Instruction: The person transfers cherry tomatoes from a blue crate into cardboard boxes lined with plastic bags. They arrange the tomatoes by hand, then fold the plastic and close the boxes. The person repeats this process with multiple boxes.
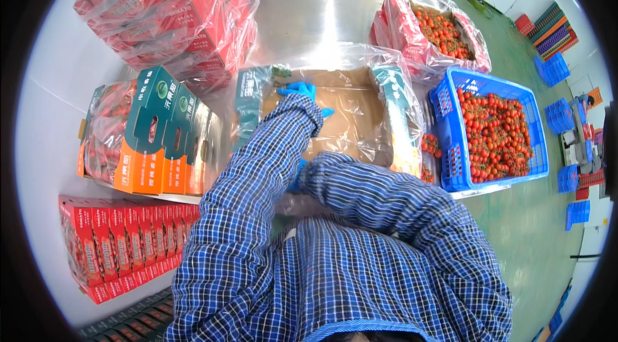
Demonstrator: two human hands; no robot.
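Observation:
A green and orange cardboard box (397, 86) lies before me on a metal table, with a clear plastic liner (350, 122) spread inside and over its rims. Through the film its brown cardboard bottom is visible. My left hand (300, 90), in a blue glove, reaches into the box's left side near the far corner. Its thumb is spread apart from the fingers, and it touches the liner. Beside the near wall of the box is my right hand (295, 178), also gloved in blue. The right sleeve hides most of that hand, so its grip cannot be seen.
To the right stands a blue plastic crate (449, 149) of cherry tomatoes, with loose tomato clusters (431, 145) beside it. Behind is a red box (398, 18) holding tomatoes. Packed green-orange boxes (149, 139) and stacked red boxes (193, 18) stand left. More red boxes (130, 240) sit lower.

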